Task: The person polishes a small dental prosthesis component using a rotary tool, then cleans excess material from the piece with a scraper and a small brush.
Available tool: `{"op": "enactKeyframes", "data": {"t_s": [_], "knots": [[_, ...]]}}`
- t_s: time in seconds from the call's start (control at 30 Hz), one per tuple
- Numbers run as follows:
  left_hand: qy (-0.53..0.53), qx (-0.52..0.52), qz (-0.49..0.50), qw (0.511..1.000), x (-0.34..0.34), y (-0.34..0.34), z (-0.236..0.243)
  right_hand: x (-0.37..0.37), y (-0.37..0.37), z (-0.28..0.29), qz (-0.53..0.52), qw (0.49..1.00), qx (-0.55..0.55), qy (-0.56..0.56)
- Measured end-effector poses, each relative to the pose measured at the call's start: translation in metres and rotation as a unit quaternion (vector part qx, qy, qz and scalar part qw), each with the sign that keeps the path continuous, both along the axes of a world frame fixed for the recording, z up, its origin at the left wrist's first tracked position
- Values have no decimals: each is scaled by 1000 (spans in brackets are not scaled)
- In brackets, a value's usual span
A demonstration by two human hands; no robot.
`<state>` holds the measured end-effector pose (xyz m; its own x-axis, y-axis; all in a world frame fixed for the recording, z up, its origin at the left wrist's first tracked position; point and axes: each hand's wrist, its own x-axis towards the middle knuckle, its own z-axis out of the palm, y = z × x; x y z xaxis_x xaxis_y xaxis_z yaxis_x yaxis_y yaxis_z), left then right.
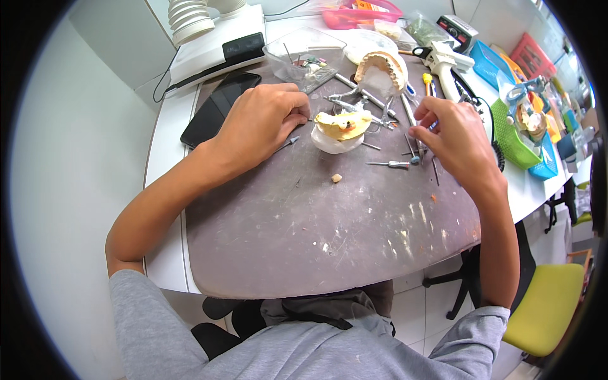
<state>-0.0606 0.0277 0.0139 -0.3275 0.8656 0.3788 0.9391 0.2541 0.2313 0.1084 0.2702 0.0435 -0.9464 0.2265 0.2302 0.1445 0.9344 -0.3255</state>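
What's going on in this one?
The person's left hand is left of a yellow dental model, the right hand by thin metal tools; whether either grips anything is unclear. A small tooth-like piece lies on the gray board; a pale dental arch sits behind the model.

Bright, even lt; soft shadows; edges bent (fisheye), blk corners; R bkgd blurry.

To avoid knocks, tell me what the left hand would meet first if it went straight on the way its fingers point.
Probably the yellow model, which sits just right of the left hand's fingertips, though depth and height are hard to judge from one view.
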Motion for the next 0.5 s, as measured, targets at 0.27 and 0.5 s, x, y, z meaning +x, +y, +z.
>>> {"op": "enactKeyframes", "data": {"t_s": [0.27, 0.5], "knots": [[-78, 31, 2, 996, -10, -4, 3, 2, -3, 0, -34, 999, 12, 31], [-85, -25, -9, 996, -9, 1, 4, 50, -17, 11, -67, 934, -296, 185]]}}
